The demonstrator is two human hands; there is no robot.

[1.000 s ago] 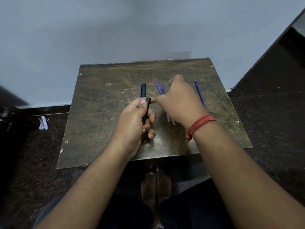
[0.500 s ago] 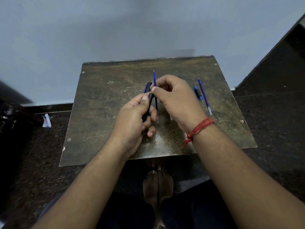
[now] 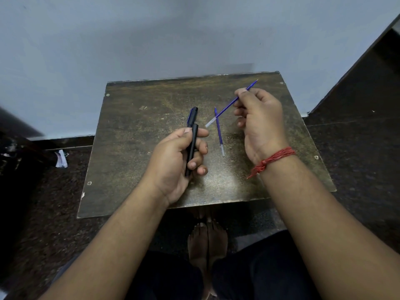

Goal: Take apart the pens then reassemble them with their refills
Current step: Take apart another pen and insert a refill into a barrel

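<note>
My left hand (image 3: 179,161) grips a black pen barrel (image 3: 191,148) upright over the middle of the brown board (image 3: 134,135). Just beyond that barrel lies a dark blue pen part (image 3: 192,114) on the board. My right hand (image 3: 259,124) pinches a blue refill (image 3: 227,108) and holds it slanted in the air, its clear end pointing down-left toward the barrel and its tip up-right. A second blue refill (image 3: 218,131) lies flat on the board between my two hands.
The board rests on a dark speckled floor (image 3: 357,159) against a pale wall (image 3: 194,35). A scrap of white paper (image 3: 61,159) lies on the floor at the left. My bare feet (image 3: 207,239) show below the board's near edge.
My right hand has drawn away from the barrel, up and to the right, carrying a blue refill. The left hand keeps the black barrel in about the same place.
</note>
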